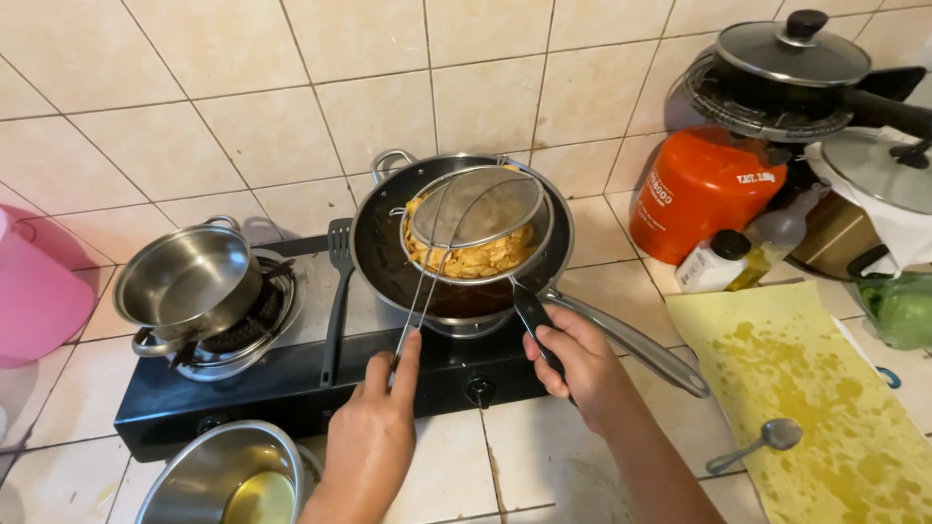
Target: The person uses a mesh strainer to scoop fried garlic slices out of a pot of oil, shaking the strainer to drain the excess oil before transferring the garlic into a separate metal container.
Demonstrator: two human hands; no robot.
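Observation:
My left hand (374,427) grips the wire handle of a smaller mesh strainer (478,204) that presses down on golden fried pieces (476,257). Those pieces lie in a larger strainer (544,238) whose black handle my right hand (578,364) holds. Both strainers hang over a dark frying pan (374,247) on the right burner of a black two-burner stove (291,388). The pan's long steel handle (641,344) runs out past my right wrist.
An empty steel pot (189,281) sits on the left burner, a black spatula (335,291) beside the pan. A steel bowl of oil (228,480) stands in front. At right lie oil-stained yellow paper (825,408), a spoon (762,442), bottles, an orange canister (699,189), stacked lidded pans.

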